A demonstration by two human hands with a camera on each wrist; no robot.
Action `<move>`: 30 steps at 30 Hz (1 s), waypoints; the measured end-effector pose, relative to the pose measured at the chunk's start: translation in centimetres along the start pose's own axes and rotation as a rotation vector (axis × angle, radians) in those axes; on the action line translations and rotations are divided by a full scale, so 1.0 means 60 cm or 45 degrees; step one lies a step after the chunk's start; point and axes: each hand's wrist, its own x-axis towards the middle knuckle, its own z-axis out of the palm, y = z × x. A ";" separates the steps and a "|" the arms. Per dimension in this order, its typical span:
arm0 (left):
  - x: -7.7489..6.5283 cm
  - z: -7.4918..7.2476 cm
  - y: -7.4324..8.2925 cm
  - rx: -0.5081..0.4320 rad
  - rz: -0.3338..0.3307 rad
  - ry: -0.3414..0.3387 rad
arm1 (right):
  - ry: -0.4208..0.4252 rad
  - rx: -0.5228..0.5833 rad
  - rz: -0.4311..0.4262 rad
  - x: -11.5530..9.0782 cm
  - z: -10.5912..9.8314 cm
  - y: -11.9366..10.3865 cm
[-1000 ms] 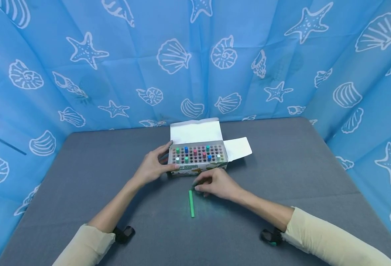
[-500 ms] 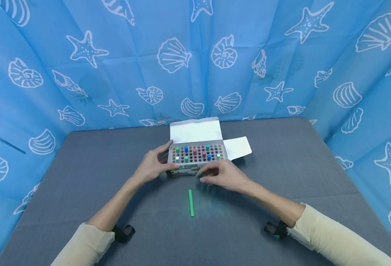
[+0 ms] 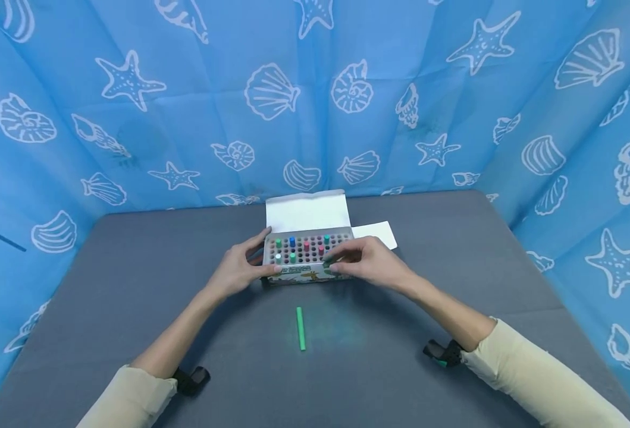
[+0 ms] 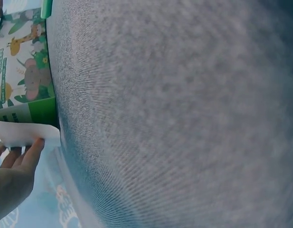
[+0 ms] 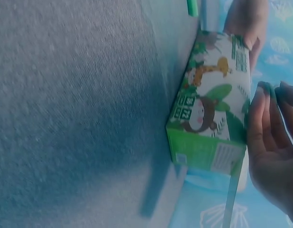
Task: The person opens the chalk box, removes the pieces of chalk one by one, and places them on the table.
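A printed cardboard box of chalk (image 3: 298, 277) stands at the table's far middle with its lid up. Coloured chalk sticks poke out of a few holes in its grid. My left hand (image 3: 238, 268) grips the box's left end, thumb at the front and fingers behind. My right hand (image 3: 376, 261) is over the front right part of the box, thumb and fingers loosely bent. Its fingertips (image 5: 265, 86) look stained dark green in the right wrist view, and no stick shows between them. A green chalk stick (image 3: 301, 329) lies on the cloth before the box.
A grey cloth (image 3: 132, 309) covers the table, with a faint green smear beside the loose stick. The white lid (image 3: 308, 212) leans back, and a side flap (image 3: 384, 232) juts out right. A blue shell-print curtain (image 3: 202, 119) hangs behind.
My right hand has risen from beside the loose green chalk stick to the box's front right. The left hand keeps its hold on the box. The head view has shifted slightly.
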 end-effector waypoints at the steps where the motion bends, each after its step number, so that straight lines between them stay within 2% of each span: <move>1: -0.003 -0.002 -0.001 0.007 -0.005 0.002 | 0.008 -0.005 -0.004 0.002 0.000 0.001; 9: -0.004 -0.002 -0.003 0.001 -0.017 -0.003 | 0.117 0.005 -0.006 0.011 -0.016 0.013; 15: -0.001 -0.004 -0.001 -0.006 -0.028 -0.016 | 0.181 -0.056 0.029 0.012 -0.029 0.023; 20: 0.001 -0.004 -0.003 -0.013 -0.018 -0.028 | 0.213 -0.102 0.095 0.011 -0.030 0.033; 30: 0.001 -0.005 -0.004 -0.073 -0.037 -0.016 | 0.232 -0.106 0.129 0.014 -0.023 0.050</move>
